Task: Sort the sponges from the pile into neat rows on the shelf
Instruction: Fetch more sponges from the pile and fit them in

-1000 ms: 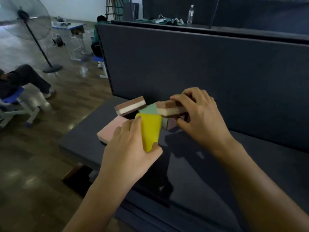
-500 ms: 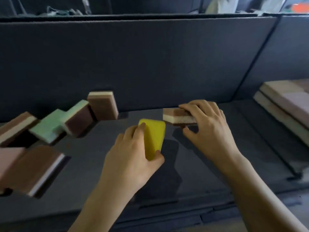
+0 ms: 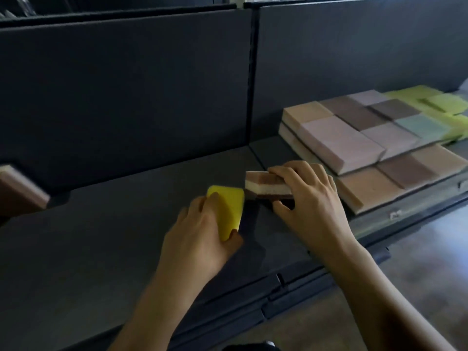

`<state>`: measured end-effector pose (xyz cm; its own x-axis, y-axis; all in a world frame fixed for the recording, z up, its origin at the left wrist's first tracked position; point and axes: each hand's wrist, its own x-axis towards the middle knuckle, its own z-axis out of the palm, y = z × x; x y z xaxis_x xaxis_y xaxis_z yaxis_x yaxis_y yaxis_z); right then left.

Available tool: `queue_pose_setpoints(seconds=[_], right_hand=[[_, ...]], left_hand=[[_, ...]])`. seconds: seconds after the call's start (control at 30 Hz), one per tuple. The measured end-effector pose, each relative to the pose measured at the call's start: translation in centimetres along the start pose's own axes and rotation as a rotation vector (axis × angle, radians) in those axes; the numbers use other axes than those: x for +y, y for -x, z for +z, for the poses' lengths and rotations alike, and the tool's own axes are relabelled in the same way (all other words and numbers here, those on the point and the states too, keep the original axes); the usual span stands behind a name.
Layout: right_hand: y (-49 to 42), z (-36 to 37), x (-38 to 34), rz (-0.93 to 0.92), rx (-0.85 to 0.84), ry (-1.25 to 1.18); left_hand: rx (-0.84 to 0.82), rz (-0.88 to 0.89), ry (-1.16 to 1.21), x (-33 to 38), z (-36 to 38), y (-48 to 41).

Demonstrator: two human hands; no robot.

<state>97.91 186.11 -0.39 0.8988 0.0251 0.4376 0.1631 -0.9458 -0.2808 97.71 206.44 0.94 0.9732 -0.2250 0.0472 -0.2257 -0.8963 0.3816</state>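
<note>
Left hand grips yellow sponge; right hand grips layered sponge. Best set each flush against rows, right.

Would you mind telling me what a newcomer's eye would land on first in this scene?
The bright yellow sponge stands out at centre, gripped by the left hand, against the dark shelf. Just right of it, the right hand holds a brown-and-cream layered sponge. Further right lie neat rows of pink, brown, green and yellow sponges.
</note>
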Motion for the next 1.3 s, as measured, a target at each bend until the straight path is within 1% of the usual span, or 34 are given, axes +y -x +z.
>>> queue_pose_setpoints(seconds=[0.1,0.2,0.37,0.43,0.57,0.7,0.87,1.03,1.17,1.3], right_hand=[[0.2,-0.5,2.0,-0.005,0.002,-0.027],[0.4,-0.6,3.2,-0.047,-0.018,-0.043],[0.3,-0.8,4.3,-0.107,-0.034,-0.06],[0.2,-0.9,4.5,-0.116,-0.037,-0.065],[0.1,-1.0,4.4,-0.132,-0.027,-0.075],[0.4,-1.2,3.9,-0.149,-0.002,-0.087],[0.8,-2.0,4.1,-0.183,-0.023,-0.079],[0.7,-4.2,5.7,-0.186,-0.191,-0.165],[1.1,-5.5,7.1,-0.156,-0.216,-0.178],[1.4,-7.0,8.8,-0.166,-0.178,-0.156]], left_hand=[[-0.023,-0.024,-0.033,1.4,1.1,-0.6],[-0.029,-0.055,-0.039,2.5,2.3,-1.0],[0.025,-0.063,-0.017,3.6,3.4,-1.3],[0.067,-0.042,0.038,4.2,3.3,-1.2],[0.1,0.064,0.237,5.0,2.8,-1.5],[0.081,0.183,0.363,5.3,2.2,-2.3],[0.053,0.24,0.533,5.4,1.4,-3.5],[0.062,0.367,0.573,5.6,1.3,-4.0],[0.085,0.445,0.543,6.4,1.7,-3.9],[0.052,0.513,0.579,8.5,2.0,-4.3]])
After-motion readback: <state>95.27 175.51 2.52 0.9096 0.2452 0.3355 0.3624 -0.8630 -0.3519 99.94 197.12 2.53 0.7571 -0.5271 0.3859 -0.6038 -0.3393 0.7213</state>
